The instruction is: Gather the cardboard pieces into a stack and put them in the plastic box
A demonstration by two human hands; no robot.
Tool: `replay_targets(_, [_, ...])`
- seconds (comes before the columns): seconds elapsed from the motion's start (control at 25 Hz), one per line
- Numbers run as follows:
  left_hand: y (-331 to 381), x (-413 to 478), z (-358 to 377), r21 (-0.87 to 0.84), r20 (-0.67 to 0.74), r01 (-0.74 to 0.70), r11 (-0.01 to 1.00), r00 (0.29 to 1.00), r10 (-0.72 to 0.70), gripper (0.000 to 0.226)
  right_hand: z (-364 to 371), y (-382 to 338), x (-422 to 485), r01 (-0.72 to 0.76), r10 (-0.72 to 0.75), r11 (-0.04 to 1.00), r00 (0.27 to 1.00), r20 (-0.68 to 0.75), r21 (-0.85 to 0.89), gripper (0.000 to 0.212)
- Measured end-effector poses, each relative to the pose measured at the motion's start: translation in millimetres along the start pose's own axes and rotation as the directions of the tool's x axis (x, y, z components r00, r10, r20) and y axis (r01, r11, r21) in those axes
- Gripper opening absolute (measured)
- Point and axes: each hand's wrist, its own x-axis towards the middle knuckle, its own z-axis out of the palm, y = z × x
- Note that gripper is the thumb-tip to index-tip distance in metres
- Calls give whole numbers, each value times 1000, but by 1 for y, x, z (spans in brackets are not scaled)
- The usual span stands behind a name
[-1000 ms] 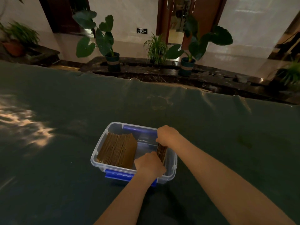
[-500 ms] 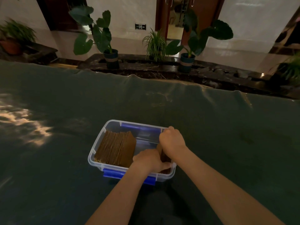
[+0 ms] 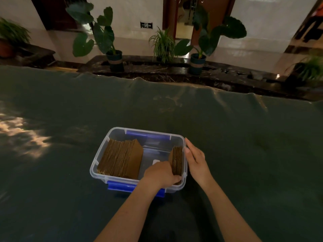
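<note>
The left hand (image 3: 161,173) clamps a small stack of brown cardboard pieces (image 3: 176,160) on edge against the right wall of the clear plastic box with blue latches (image 3: 97,163), seemingly to stop them toppling. The right hand (image 3: 196,158) rests spread outside that wall, steadying it and gripping nothing. A larger leaning cardboard stack (image 3: 120,159) fills the box's left side.

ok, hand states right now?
Left hand: closed on the small stack inside the box.
Right hand: open, holding nothing, beside the box's right wall.

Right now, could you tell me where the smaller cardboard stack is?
In the head view, the smaller cardboard stack stands on edge inside the plastic box, against its right wall, held by the left hand; the right hand is just outside.
</note>
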Motion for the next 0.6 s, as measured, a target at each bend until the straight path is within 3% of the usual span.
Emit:
replay_targets(0.24, [3,-5,1,76,0,32,997,999,-32,40,1,-15,-11,-64,45,957,996,74,281,44])
replay_targets(0.6, [8,-14,-5,86,-83,54,995,995,-47,44,-2,-12,-13,-125,130,954,992,3,271,45])
